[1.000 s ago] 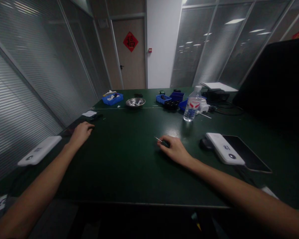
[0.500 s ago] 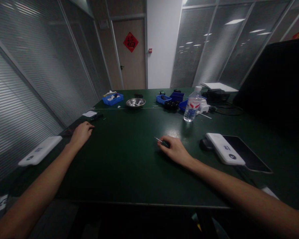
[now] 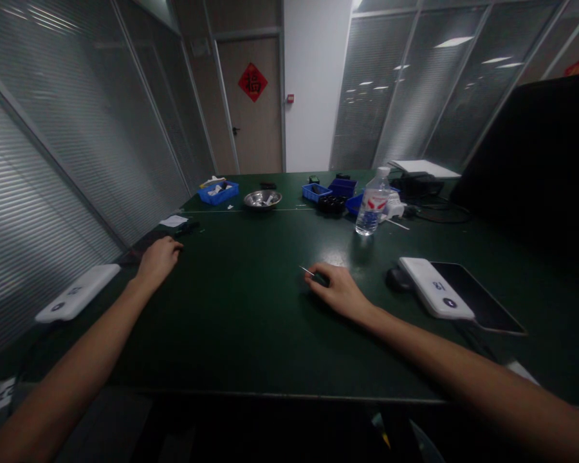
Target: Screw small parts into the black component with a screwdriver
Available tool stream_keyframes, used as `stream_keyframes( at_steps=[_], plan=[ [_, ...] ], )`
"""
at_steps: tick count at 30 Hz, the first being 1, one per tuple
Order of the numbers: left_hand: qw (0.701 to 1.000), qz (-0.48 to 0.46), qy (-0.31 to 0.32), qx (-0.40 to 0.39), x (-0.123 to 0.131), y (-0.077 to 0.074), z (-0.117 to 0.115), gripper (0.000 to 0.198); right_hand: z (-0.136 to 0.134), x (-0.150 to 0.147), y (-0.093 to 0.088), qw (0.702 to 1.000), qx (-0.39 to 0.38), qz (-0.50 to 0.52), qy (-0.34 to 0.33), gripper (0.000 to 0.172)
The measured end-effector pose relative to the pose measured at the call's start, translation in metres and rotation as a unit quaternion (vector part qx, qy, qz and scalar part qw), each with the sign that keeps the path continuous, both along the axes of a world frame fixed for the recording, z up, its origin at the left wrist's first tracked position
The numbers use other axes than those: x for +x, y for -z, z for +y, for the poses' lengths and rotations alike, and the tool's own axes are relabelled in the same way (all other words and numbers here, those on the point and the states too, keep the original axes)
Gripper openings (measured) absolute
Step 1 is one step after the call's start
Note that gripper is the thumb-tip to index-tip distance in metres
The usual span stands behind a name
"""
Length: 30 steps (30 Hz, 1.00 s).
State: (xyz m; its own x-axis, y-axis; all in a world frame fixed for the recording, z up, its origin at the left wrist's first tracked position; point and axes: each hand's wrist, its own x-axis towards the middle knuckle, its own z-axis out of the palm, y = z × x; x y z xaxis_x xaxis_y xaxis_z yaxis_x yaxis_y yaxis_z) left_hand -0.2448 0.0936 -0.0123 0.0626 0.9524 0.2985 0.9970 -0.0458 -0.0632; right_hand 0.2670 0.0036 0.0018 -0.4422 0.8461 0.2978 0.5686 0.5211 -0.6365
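Observation:
My right hand rests on the dark green table, right of its middle. Thumb and fingers are closed in a pinch on a thin metal-tipped tool, whose slim silvery shaft points up and to the left. The rest of the tool is hidden in my palm, so its exact kind cannot be made out. Farther left, my left hand lies on the tabletop with loosely bent fingers a little apart, and nothing shows in it. Just beyond it are a small black object and a white paper slip.
A water bottle stands beyond my right hand. Farther back are a metal bowl and blue trays. White power banks lie on both sides, the right one over a dark tablet. A black monitor stands at right.

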Motion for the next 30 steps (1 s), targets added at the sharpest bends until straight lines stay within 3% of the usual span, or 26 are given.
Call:
stream_keyframes(
  at_steps=[22,30],
  plan=[
    [0.999,0.002,-0.029,-0.028,0.016,-0.016,-0.004,0.038,0.001,0.000,0.001,1.000,-0.012,-0.004,-0.001,0.015],
    [0.999,0.025,-0.019,0.005,0.011,-0.005,-0.002,0.042,-0.002,-0.001,-0.002,1.000,-0.010,-0.006,0.001,0.017]
  ],
)
